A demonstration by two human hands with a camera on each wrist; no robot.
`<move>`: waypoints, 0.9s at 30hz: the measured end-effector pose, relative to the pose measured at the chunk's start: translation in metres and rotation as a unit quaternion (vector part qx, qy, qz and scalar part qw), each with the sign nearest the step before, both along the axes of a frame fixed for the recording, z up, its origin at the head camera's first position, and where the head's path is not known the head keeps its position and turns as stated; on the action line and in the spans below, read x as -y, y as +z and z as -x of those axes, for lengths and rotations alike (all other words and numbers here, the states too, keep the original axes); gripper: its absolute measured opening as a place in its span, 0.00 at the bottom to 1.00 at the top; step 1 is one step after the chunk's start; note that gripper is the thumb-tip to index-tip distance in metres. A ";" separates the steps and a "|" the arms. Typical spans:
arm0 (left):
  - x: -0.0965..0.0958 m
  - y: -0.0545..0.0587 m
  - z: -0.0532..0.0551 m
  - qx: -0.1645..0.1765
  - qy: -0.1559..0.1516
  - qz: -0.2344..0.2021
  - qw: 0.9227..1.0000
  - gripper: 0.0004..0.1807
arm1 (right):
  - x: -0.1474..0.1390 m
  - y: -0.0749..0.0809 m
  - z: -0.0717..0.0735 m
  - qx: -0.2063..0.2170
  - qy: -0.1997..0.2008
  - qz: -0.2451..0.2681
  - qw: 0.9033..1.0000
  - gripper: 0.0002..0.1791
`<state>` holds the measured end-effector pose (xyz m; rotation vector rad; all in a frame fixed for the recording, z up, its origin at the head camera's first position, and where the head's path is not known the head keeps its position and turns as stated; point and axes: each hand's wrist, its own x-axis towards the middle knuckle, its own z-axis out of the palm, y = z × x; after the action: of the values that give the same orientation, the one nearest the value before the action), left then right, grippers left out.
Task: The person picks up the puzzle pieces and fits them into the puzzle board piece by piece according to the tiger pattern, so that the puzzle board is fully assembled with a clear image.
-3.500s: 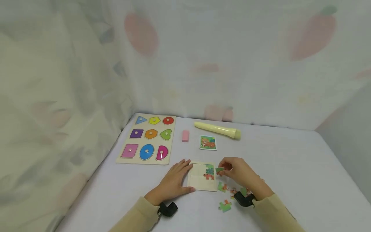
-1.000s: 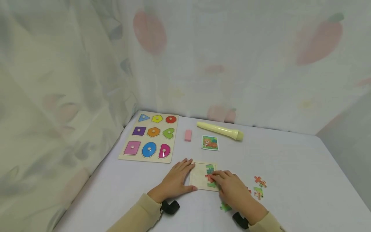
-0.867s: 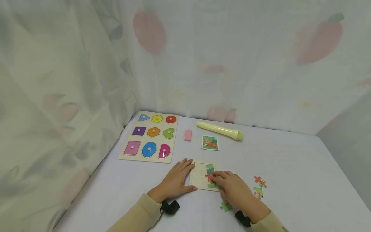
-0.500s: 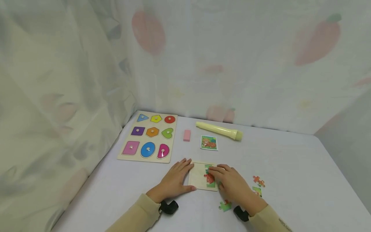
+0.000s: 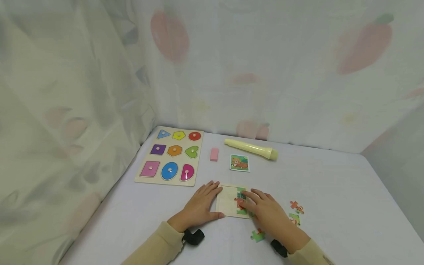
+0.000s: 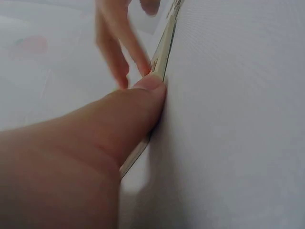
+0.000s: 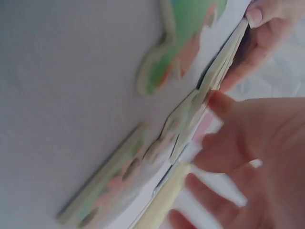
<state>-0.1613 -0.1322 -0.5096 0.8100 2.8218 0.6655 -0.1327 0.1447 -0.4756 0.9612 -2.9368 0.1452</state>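
In the head view a square wooden puzzle tray (image 5: pixel 226 200) lies flat on the table, with joined jigsaw pieces (image 5: pixel 241 211) along its right side. My left hand (image 5: pixel 197 208) rests at the tray's left side, fingers extended at the upper corner and thumb at the lower one. The left wrist view shows that thumb (image 6: pixel 150 83) against the tray edge. Over the joined pieces, the right hand (image 5: pixel 268 211) touches them with its fingertips, holding nothing that I can see. Loose jigsaw pieces lie nearby: a green one (image 5: pixel 257 235) and others (image 5: pixel 294 219) to the right, some partly hidden.
Beyond the tray are a picture card (image 5: pixel 240 163) of an animal, a pink block (image 5: pixel 214 154) and a pale yellow microphone-shaped toy (image 5: pixel 253 148). A knobbed shape board (image 5: pixel 175 176) lies at the left. Patterned curtains (image 5: pixel 212 73) hang around the table.
The right hand held a green jigsaw piece beside the tray; a green piece now sits in the lower right corner. Its fingertips have since shifted over the joined pieces. The left hand stays put.
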 end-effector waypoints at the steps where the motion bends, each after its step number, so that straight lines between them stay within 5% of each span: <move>1: -0.001 0.000 0.000 0.001 0.001 -0.001 1.000 0.50 | -0.002 0.000 -0.002 0.000 0.002 -0.001 1.000 0.27; 9: -0.001 -0.003 0.000 0.004 0.000 -0.003 1.000 0.50 | -0.032 0.006 -0.005 0.018 -0.067 0.026 0.997 0.22; 16: 0.003 -0.001 0.001 0.000 0.009 -0.003 1.000 0.50 | -0.033 -0.001 -0.001 0.044 -0.045 0.093 0.994 0.15; 19: 0.002 0.000 0.001 0.001 0.007 -0.005 1.000 0.50 | -0.029 -0.002 0.001 0.064 -0.065 0.130 0.987 0.10; 23: 0.001 0.001 0.000 0.004 0.005 -0.006 1.000 0.50 | -0.028 0.000 0.003 0.137 -0.109 0.179 0.968 0.13; 27: -0.001 0.001 -0.001 0.006 0.002 -0.003 1.000 0.50 | -0.028 0.006 0.003 0.224 -0.129 0.252 0.933 0.13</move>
<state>-0.1608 -0.1314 -0.5081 0.7991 2.8123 0.6762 -0.1353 0.1732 -0.4692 0.5090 -3.0980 1.1769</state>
